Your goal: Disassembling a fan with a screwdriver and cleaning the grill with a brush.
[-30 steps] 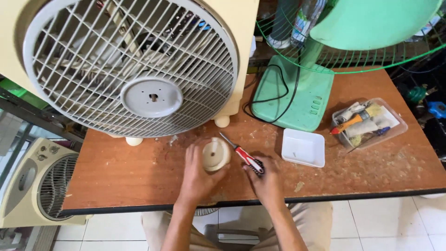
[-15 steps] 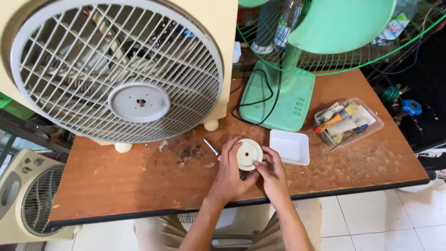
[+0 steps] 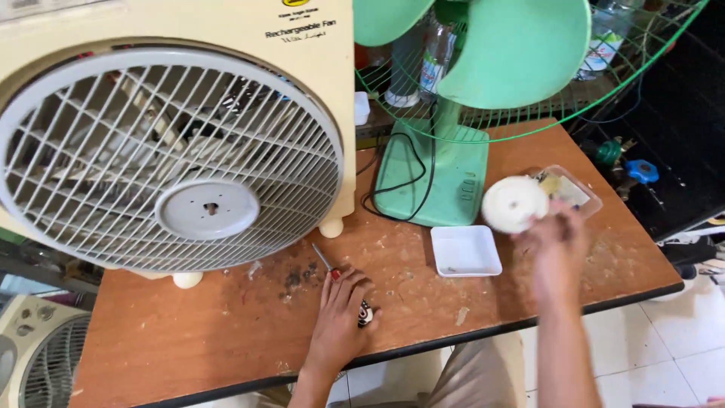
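Right hand point(image 3: 555, 242) grips round cream plastic cap point(image 3: 514, 203) over scuffed wooden table point(image 3: 189, 340).

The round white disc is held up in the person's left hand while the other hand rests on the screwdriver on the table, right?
Not quite: the head view shows the round white disc in the right hand. The left hand is the one resting on the screwdriver on the table.

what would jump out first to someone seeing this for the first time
A big cream box fan fills the left half, standing on the worn wooden table, with a green stand fan behind at centre right. The right hand lifts a round white cap over the table's right side, while the left hand rests on a screwdriver.
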